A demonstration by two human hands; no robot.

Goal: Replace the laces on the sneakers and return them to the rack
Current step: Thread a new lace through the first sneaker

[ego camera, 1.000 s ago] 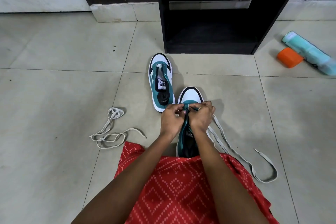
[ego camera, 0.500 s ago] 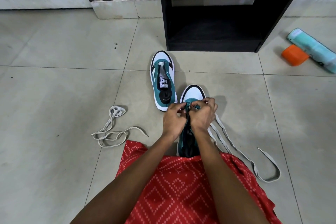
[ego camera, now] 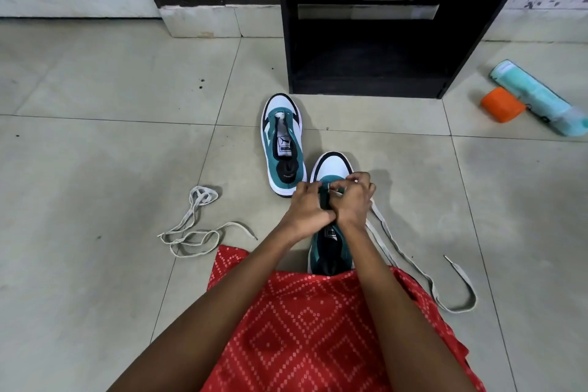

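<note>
Two teal, white and black sneakers stand on the tiled floor. The far sneaker (ego camera: 282,143) has no lace. The near sneaker (ego camera: 331,169) sits just in front of my lap, its toe pointing away. My left hand (ego camera: 307,208) grips its eyelet flap near the toe. My right hand (ego camera: 353,200) pinches a grey-white lace (ego camera: 410,267) at the lowest eyelets; the lace trails off to the right across the floor. A second loose lace (ego camera: 194,226) lies in a tangle to the left.
A black rack (ego camera: 369,86) with open shelves stands straight ahead behind the sneakers. An orange roll (ego camera: 502,104) and a mint-green rolled bundle (ego camera: 537,97) lie on the floor at the right. Red patterned cloth (ego camera: 305,328) covers my lap.
Both hands have stayed at the toe end of the near sneaker, working the lace. The view has shifted slightly; the lace's tail on the right lies much the same.
</note>
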